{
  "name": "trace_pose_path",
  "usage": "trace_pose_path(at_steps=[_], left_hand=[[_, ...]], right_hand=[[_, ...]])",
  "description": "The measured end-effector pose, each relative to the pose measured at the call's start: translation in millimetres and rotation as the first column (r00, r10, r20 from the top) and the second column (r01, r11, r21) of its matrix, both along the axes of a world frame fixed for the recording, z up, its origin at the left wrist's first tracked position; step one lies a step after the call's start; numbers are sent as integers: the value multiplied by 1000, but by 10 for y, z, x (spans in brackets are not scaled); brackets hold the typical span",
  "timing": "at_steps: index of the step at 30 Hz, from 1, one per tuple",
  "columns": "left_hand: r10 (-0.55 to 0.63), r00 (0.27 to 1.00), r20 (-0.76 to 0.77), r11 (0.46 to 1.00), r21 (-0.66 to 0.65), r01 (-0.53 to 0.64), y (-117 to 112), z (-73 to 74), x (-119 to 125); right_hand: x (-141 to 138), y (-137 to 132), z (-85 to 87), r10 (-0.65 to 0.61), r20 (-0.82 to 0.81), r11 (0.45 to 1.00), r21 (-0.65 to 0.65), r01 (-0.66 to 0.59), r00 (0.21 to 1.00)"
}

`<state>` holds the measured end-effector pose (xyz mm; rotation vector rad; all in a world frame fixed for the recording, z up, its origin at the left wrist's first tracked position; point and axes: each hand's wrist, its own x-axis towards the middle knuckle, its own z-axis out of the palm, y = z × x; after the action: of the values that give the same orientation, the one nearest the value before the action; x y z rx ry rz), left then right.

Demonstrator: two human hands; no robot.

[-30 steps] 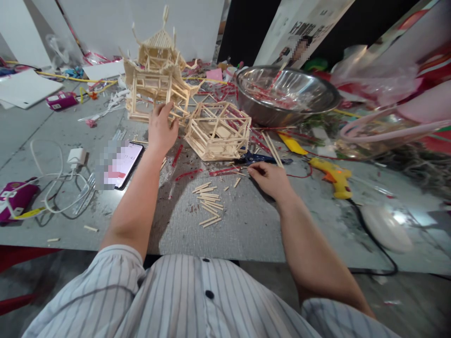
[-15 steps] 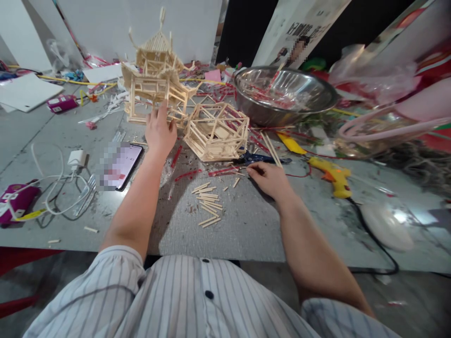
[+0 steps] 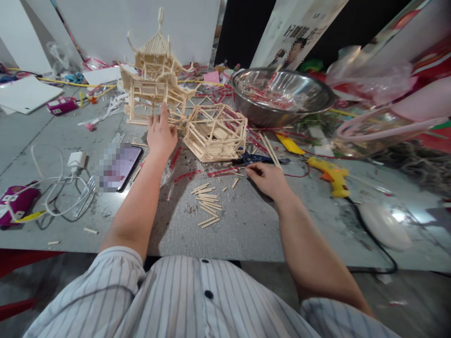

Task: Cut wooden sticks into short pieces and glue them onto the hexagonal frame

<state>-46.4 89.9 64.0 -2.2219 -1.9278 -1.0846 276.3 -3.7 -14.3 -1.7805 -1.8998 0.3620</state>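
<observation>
Left hand (image 3: 161,136) is held spread before the stick pagoda (image 3: 155,79). Right hand (image 3: 269,179) is curled near the pliers (image 3: 260,158); its grip cannot be determined.

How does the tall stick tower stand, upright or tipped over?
Upright: the stick tower rests on its base on the table, its spire pointing up; the left hand is at its front.

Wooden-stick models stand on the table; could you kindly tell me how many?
2: the roofed pagoda by the left hand, and the hexagonal frame to the pagoda's right.
</observation>
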Motion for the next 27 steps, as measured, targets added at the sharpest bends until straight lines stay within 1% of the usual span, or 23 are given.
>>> trace_pose_path(at_steps=[4, 7, 10, 12, 14, 16, 19, 20, 23, 24, 26, 27], left_hand=[[-10, 1000, -30, 999, -48, 9, 17, -38, -8], [-21, 1000, -11, 999, -42, 20, 28, -53, -17], [-13, 1000, -21, 1000, -29, 13, 42, -48, -30], [-7, 998, -57, 999, -39, 5, 43, -24, -39], [-29, 993, -114, 995, -94, 18, 25, 17, -43], [-93, 982, -167, 981, -181, 62, -11, 58, -36], [-203, 950, -239, 937, -327, 118, -68, 75, -8], [-222, 938, -265, 915, -389, 107, -75, 60, 0], [-228, 913, -338, 839, -543, 9, -37, -35, -3], [-221, 906, -362, 837, -547, -14, -7, -73, -14], [-204, 904, -377, 868, -496, -11, 62, -133, -42], [-201, 906, -372, 869, -495, -11, 95, -149, -56]], right_hand=[[-14, -5, 37, -2, 3, 1000, -14, 2, 1000], [-31, -11, 68, -13, 17, 999, -29, 13, 1000], [-50, -18, 90, -13, 28, 999, -37, 14, 1000], [-60, -23, 96, -15, 31, 999, -38, 16, 999], [-64, -26, 97, -16, 31, 999, -36, 17, 999], [-62, -28, 96, -14, 35, 999, -37, 15, 999], [-54, -26, 94, -4, 52, 999, -44, 6, 999], [-53, -24, 95, -1, 58, 999, -45, 4, 998], [-57, -15, 100, 2, 61, 999, -34, 0, 998], [-61, -10, 105, 1, 59, 1000, -31, 1, 998], [-76, -2, 121, 0, 53, 999, -34, 2, 999], [-85, 2, 134, 3, 52, 999, -43, -1, 999]])
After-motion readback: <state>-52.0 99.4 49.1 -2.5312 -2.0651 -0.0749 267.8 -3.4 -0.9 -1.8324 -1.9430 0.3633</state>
